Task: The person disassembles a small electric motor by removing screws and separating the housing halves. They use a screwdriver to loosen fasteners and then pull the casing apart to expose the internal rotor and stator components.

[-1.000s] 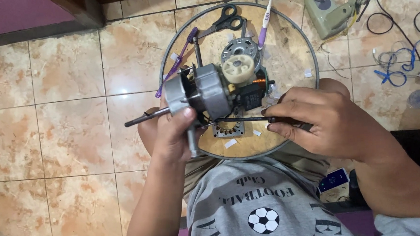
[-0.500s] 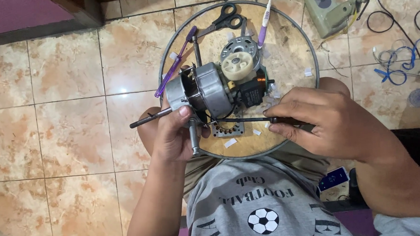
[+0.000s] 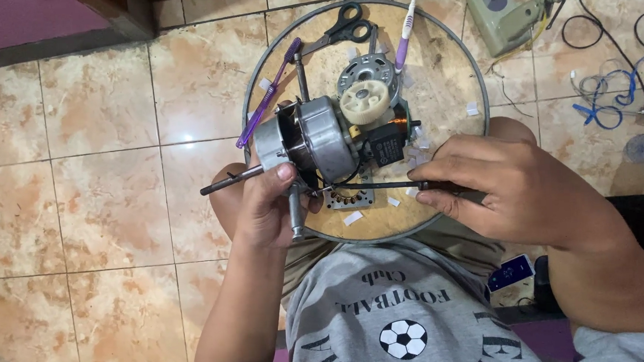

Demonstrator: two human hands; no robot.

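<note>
I am looking down at a tiled floor [image 3: 80, 186], going from left to right. A purple toothbrush [image 3: 267, 96] is lying aslant across the left rim of a round tray [image 3: 478, 70] that is sitting in front of my knees. My left hand [image 3: 268, 206] is gripping the fan motor [image 3: 320, 141] from below, its fingers [image 3: 286, 172] wrapped tight around the shaft end, thumb pressing beside the shaft [image 3: 230, 180] that is sticking out to the left. The motor is hanging just above the tray, tilted, its silver housing facing up. Behind it a pair of black scissors [image 3: 343, 29] is lying near the tray's far rim, and a cream gear [image 3: 365, 101] is sitting on a second small motor just beyond the one I am holding. A small metal plate [image 3: 348, 198] is resting on the tray under the motor, with white scraps around it. A white toothbrush [image 3: 408, 22] is leaning over the far rim. My right hand [image 3: 506, 186] is closing its fingers around a screwdriver [image 3: 381, 187], held level, its tip reaching the motor's underside near my left thumb. Farther right, on the floor, a green housing [image 3: 504, 13] and loose wires [image 3: 611, 92] are lying well apart from the tray.
</note>
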